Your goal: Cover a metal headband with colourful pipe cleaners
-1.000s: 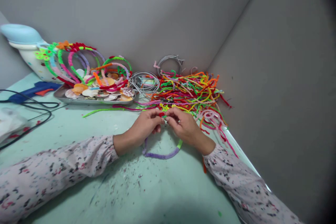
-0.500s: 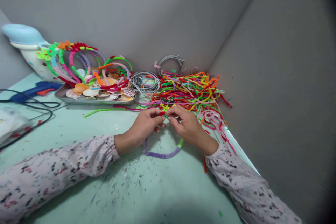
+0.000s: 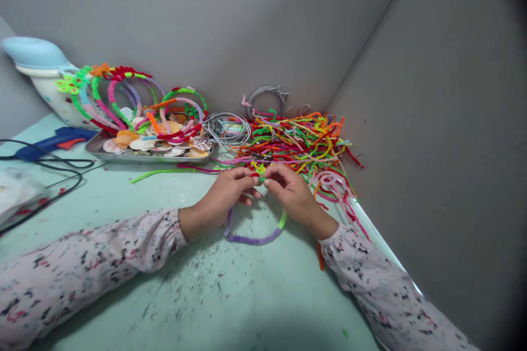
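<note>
A fuzzy pipe-cleaner loop (image 3: 257,240), purple with a light green stretch at the right, hangs down below my two hands. My left hand (image 3: 226,194) pinches its red part at the top between thumb and forefinger. Close beside it, my right hand (image 3: 293,192) pinches a small green bit at the same spot. The fingertips almost meet, and the join between them is mostly hidden. Just behind my fingers begins a heap of many-coloured pipe cleaners (image 3: 296,140).
A metal tray (image 3: 152,159) of seashells stands at the back left, with finished-looking pipe-cleaner hoops (image 3: 113,93) resting on it. Coils of grey wire (image 3: 228,126) lie beside it. A blue glue gun (image 3: 53,142) with a black cable (image 3: 74,186) sits at left. Walls close off back and right.
Both hands stay nearly in place. The fingers shift slightly at the join, where more of the green bit shows. The hanging loop has risen a little.
</note>
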Demonstrator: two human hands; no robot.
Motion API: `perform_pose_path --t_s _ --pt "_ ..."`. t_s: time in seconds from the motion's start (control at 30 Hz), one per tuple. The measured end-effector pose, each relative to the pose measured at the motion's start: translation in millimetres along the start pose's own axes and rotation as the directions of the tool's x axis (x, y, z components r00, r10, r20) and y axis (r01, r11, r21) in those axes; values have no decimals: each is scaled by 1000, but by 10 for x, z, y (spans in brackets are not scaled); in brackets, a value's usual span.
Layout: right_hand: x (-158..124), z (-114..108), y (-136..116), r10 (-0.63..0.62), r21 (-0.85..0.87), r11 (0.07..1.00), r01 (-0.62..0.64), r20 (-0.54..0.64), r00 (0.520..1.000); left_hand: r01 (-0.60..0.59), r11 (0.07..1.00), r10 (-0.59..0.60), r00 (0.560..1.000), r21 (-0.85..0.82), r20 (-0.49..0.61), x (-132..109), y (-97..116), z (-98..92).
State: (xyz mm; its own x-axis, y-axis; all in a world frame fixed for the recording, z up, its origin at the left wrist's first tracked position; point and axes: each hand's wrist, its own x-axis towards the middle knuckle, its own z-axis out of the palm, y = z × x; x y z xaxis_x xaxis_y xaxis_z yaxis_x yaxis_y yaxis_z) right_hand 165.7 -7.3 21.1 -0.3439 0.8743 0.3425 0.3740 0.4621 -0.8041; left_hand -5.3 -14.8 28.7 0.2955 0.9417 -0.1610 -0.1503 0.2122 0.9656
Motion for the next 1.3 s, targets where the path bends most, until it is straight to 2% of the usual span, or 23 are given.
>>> perform_pose_path --t_s 0.27,0.4,0.53,0.73,1.03,1.3 --pt "6 33 31 62 133 989 -62 5 998 21 999 -22 999 -35 -25 39 -27 -20" --pt "31 11 -6 162 247 955 -166 35 986 19 1000 -20 1000 -19 -21 31 -22 -9" --pt "51 -25 -35 220 278 932 -234 80 972 16 999 -17 1000 -31 -13 23 -20 -4" --pt "34 17 1 186 321 928 -187 36 982 63 991 -61 998 -115 17 21 -29 -11" --pt "-12 94 85 160 346 925 -154 12 987 140 980 -137 990 -140 26 20 -17 -6" --pt "-12 113 61 204 424 883 -202 42 978 115 988 -112 993 -100 40 59 -44 -37"
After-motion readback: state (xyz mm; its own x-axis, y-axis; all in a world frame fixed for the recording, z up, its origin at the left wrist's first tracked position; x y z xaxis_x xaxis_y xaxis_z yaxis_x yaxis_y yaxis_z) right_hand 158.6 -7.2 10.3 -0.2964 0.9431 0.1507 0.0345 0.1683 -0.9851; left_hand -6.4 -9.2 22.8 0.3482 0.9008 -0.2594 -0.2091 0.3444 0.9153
